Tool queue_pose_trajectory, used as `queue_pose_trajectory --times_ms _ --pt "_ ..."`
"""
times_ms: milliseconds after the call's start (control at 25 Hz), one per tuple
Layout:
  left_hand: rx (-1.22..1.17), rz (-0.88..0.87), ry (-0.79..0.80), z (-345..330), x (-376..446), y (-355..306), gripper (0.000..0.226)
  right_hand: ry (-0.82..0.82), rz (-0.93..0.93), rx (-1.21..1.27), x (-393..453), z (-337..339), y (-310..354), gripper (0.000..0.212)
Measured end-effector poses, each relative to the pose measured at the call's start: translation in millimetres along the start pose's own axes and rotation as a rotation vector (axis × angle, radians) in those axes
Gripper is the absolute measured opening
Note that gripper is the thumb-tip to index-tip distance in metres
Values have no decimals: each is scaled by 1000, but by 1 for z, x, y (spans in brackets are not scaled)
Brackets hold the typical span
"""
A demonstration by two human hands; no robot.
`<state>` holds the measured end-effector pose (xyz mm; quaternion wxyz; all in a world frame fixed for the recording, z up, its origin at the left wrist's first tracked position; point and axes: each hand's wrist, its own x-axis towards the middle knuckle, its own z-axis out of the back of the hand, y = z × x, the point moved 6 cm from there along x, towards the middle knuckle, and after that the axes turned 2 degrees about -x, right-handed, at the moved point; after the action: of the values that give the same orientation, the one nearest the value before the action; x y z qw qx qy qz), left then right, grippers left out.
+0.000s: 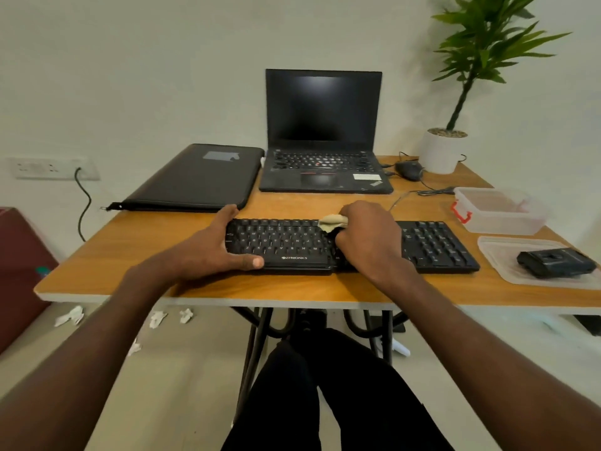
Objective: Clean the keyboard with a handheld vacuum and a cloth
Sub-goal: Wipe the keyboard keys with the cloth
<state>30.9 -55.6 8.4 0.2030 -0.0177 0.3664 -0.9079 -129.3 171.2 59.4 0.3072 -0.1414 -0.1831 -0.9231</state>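
Note:
A black keyboard [286,242] lies across the front of the wooden table [208,288]. My left hand [208,249] grips its left end, thumb along the front edge and fingers at the back edge. My right hand [367,239] rests on the keyboard's middle and is closed on a beige cloth [331,222], which sticks out to the left of the fingers and touches the keys. A black handheld vacuum [556,262] lies on a clear plastic lid [507,271] at the right, away from both hands.
An open black laptop [325,151] and a black sleeve [201,177] sit behind the keyboard. At the back right are a mouse [408,170], a potted plant [444,151] and a clear box [500,209]. Paper scraps [70,316] lie on the floor.

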Motion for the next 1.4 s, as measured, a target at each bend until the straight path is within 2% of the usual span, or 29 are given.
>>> queue_pose_trajectory --times_ms 120,240,320,440,520,600,680,720,880,1000,1120,1200,1400 --pt "-190 -55 45 2 -1 14 159 22 130 123 -2 -15 41 27" --pt "-218 -49 62 3 1 19 158 13 244 306 6 -24 81 32" --pt "-204 -43 30 3 2 23 151 46 276 452 16 -29 105 24" --pt "-187 -84 -61 5 2 25 147 182 355 503 31 -43 138 14" --pt "-176 -77 -88 5 2 26 152 300 374 437 40 -51 149 11" --pt "-149 -50 -104 5 1 27 153 354 419 224 51 -56 158 14" --pt "-132 -52 -119 6 1 26 150 237 422 -9 59 -51 166 18" --pt "-136 -55 -115 6 0 25 149 194 416 -30 61 -49 168 18" --pt "-123 -49 -106 6 -1 24 156 337 440 50 59 -58 172 20" --pt "-117 -42 -115 7 -1 24 158 256 463 -67 60 -53 179 27" --pt "-121 -51 -106 6 -1 23 156 271 443 23 61 -59 183 16" --pt "-116 -43 -109 7 -1 24 157 259 412 34 61 -64 180 19" --pt "-102 -39 -121 7 -1 24 158 409 500 5 59 -57 180 19"
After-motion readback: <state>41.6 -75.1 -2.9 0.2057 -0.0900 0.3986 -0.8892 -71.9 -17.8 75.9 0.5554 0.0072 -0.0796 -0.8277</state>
